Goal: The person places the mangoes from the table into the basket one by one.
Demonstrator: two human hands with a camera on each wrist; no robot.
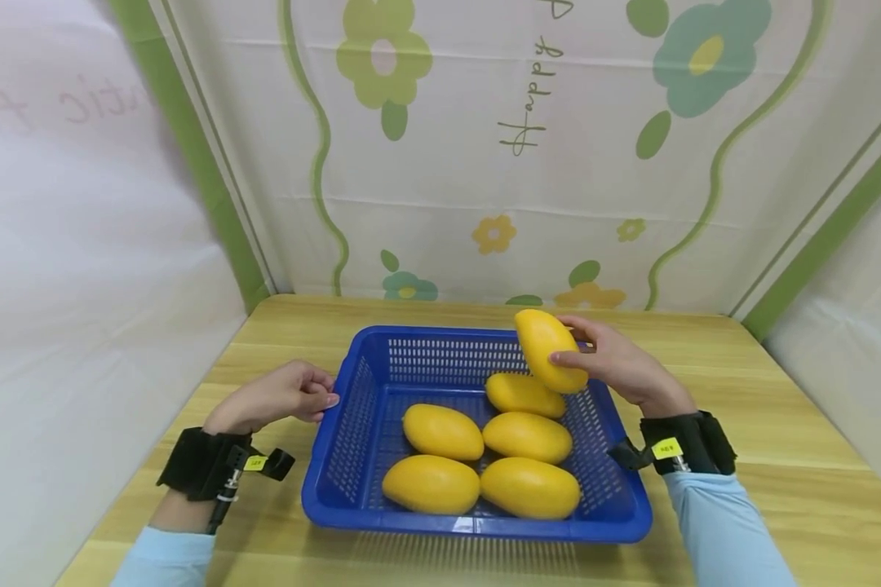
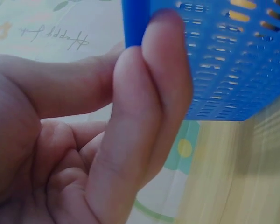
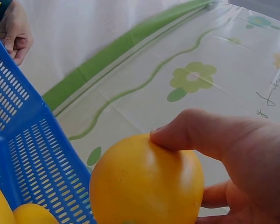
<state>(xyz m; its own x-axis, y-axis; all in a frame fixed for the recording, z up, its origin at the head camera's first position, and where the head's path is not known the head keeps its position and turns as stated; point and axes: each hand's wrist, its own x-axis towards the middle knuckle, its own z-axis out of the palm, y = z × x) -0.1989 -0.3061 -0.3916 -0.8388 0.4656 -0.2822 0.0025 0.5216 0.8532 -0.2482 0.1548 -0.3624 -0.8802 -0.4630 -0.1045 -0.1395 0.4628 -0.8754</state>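
Note:
A blue plastic basket (image 1: 475, 530) with slotted walls sits on the table, several yellow mangoes (image 1: 442, 432) lying in its middle and right side. At its left rim, my left hand (image 1: 282, 397) pinches the edge between thumb and curled fingers; the left wrist view shows the fingertips on the blue rim (image 2: 134, 23). My right hand (image 1: 620, 364) grips another mango (image 1: 546, 346), thumb on the near side and fingers behind. That mango is tilted above the basket's back right corner, over a mango (image 1: 524, 395) lying inside. In the right wrist view, the held mango (image 3: 147, 182) fills the lower middle.
The wooden table (image 1: 771, 424) extends around the basket. Behind it hangs a white cloth (image 1: 440, 179) printed with flowers, and more white cloth (image 1: 81, 269) encloses the left and right sides. Both wrists wear black straps (image 1: 205, 465) with small cameras.

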